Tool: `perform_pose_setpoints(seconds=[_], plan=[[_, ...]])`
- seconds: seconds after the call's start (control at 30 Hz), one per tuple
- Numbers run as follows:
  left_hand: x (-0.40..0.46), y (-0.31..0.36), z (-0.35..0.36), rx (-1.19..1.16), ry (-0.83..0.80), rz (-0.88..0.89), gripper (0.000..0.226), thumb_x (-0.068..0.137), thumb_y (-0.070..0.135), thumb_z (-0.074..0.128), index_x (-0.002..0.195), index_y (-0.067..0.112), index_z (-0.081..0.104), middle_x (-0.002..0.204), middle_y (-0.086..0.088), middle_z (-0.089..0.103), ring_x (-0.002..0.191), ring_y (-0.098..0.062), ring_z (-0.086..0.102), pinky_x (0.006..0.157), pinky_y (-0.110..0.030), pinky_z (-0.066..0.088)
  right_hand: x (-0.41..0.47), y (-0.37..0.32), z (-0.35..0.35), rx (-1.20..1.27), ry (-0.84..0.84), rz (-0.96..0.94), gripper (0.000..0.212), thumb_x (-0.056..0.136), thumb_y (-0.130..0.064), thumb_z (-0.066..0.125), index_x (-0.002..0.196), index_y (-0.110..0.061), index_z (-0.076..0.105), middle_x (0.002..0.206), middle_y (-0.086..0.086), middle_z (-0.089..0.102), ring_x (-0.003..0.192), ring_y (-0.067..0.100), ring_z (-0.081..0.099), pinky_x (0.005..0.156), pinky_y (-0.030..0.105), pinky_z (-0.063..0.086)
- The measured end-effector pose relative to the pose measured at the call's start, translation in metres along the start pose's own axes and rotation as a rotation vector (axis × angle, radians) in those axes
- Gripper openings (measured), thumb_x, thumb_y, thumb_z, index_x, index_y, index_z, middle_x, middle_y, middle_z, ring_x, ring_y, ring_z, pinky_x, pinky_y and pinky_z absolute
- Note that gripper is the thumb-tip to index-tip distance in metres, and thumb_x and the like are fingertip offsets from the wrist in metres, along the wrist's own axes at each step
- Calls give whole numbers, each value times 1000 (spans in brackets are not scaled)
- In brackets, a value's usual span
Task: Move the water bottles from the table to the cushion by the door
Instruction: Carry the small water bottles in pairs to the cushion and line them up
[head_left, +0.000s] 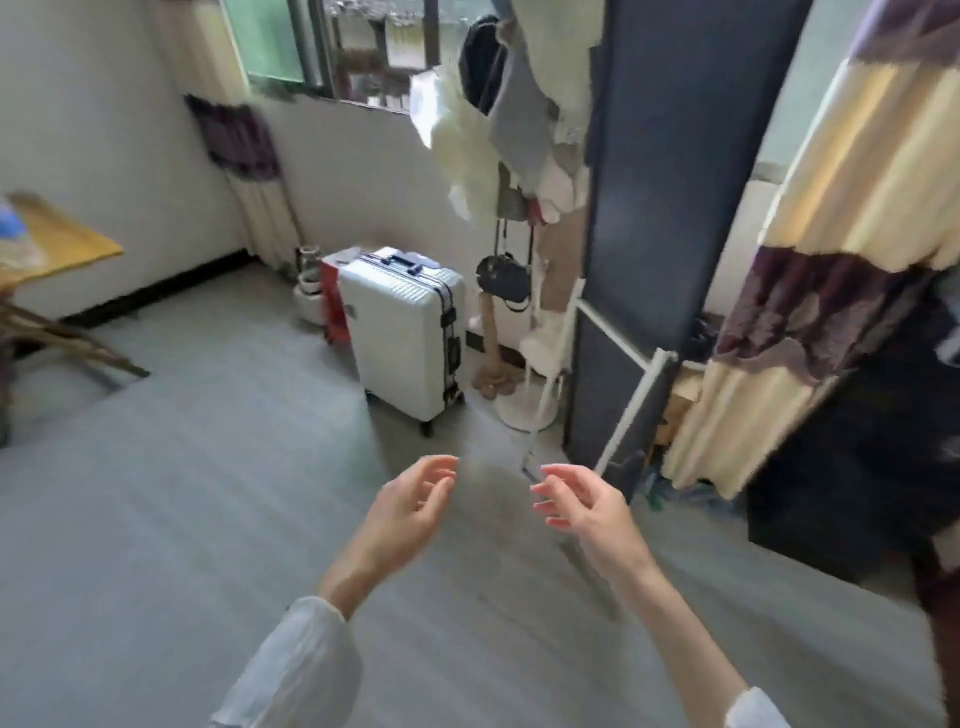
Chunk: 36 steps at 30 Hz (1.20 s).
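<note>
Presently both the left hand (410, 506) and right hand (582, 506) hang loosely spread and carry nothing above the grey floor (182, 519), while blurred blue-capped clear water bottles (13, 236) remain on the far yellow-topped wooden table (67, 244); cushion unseen, transfer evidently incomplete.

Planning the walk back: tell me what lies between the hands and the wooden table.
Bare grey floor in the head view, from left hand to table.
</note>
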<state>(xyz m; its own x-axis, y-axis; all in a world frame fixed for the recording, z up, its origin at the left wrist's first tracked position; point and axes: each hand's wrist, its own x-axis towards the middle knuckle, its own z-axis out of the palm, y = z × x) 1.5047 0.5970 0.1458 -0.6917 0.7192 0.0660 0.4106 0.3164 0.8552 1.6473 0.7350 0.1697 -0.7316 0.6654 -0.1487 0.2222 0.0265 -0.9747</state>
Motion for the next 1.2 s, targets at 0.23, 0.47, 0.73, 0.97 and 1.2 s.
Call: perform_pose_setpoints(seconds=[0.23, 0.47, 0.73, 0.97, 1.2], plan=[[12, -86, -189, 18, 333, -174, 25, 91, 17, 48, 115, 17, 55, 104, 4, 62, 91, -9, 58, 76, -11, 42, 99, -71, 205, -62, -384, -147, 14, 90, -15, 51, 101, -13, 59, 87, 5, 67, 75, 17, 64, 71, 27, 52], [48, -162, -314, 33, 576, -303, 24, 92, 18, 46, 115, 17, 55, 108, 2, 63, 98, -11, 58, 75, -6, 41, 199, -115, 378, -63, -658, -217, 15, 90, -13, 51, 101, -8, 59, 86, 8, 65, 74, 20, 62, 68, 27, 49], [146, -221, -450, 23, 755, -328, 21, 91, 23, 47, 110, 26, 56, 108, 3, 64, 101, -9, 59, 85, -17, 43, 325, -190, 539, -82, -841, -361, 14, 90, -18, 52, 100, -14, 60, 85, 1, 67, 76, 15, 65, 72, 28, 52], [194, -298, -554, -2, 828, -395, 20, 91, 22, 47, 101, 39, 53, 105, 11, 64, 101, -4, 59, 87, -17, 43, 399, -218, 678, -137, -979, -380, 14, 90, -22, 51, 101, -17, 59, 88, 0, 67, 80, 13, 66, 75, 30, 53], [234, -405, -675, -28, 851, -430, 23, 92, 22, 46, 95, 44, 51, 104, 12, 64, 100, -4, 59, 86, -17, 42, 459, -232, 837, -183, -1021, -398, 17, 90, -24, 51, 104, -19, 59, 93, 1, 69, 84, 13, 66, 78, 31, 54]])
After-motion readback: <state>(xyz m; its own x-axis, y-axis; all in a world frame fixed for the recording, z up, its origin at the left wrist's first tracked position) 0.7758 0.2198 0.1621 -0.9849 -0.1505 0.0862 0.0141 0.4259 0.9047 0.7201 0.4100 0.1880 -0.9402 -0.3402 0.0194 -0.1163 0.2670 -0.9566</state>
